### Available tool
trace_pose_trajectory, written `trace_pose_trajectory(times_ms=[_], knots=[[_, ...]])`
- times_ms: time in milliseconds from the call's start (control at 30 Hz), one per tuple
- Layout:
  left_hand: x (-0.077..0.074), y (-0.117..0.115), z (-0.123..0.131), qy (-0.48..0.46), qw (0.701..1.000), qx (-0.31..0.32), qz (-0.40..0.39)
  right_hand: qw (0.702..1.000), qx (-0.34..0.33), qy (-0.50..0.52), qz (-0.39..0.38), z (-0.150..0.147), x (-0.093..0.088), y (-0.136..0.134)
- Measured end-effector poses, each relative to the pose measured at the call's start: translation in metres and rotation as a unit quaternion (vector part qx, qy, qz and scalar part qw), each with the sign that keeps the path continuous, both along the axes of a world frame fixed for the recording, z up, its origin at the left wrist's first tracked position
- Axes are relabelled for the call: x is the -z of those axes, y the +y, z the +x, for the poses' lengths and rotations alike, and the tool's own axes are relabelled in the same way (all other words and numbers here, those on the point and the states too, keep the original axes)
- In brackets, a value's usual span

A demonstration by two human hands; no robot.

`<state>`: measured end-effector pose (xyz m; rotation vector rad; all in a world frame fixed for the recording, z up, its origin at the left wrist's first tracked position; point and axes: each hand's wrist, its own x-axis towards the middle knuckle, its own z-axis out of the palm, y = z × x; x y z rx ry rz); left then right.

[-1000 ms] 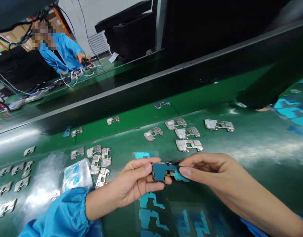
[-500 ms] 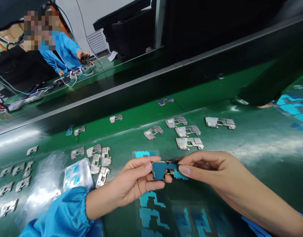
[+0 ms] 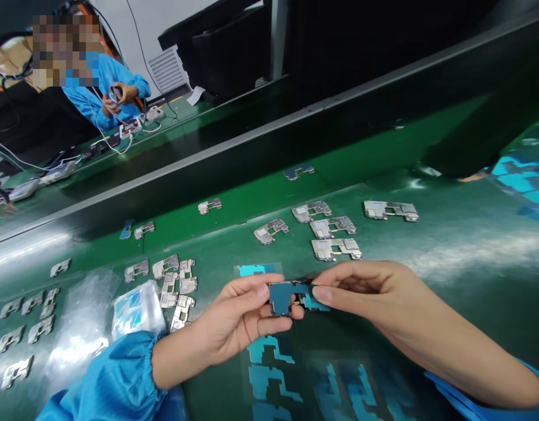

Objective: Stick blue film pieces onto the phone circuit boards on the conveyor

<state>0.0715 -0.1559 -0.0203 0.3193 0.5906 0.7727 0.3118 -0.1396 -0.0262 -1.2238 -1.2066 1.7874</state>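
Observation:
Between both hands, above the green bench, is a circuit board (image 3: 280,299) with a blue film over its upper face. My left hand (image 3: 241,313) grips its left end, thumb on top and fingers beneath. My right hand (image 3: 361,292) pinches the right end between thumb and forefinger. Below the board lies a clear sheet with blue cut-out stickers (image 3: 269,383), partly hidden by my hands. A second sticker sheet (image 3: 361,386) lies to its right, blurred.
Bare boards lie beyond my hands (image 3: 337,249) and in a cluster on the left (image 3: 169,290). A clear plastic bag (image 3: 138,310) with blue stickers sits by my left sleeve. Past the dark divider (image 3: 208,140), a person in blue (image 3: 107,99) handles a small dark object.
The view has shifted slightly. Both my hands keep the same hold on the board. Across the divider, the other person has brought both hands together around a dark object.

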Motion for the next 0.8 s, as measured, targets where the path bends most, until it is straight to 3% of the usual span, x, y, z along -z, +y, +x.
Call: trace_pose_trajectory(times_ms=[800], knots=[[0.0001,-0.0021,0.0001,0.059,0.998,-0.026,-0.010,1.000,0.003,-0.002,0.002,-0.0027,-0.0036,0.0006]])
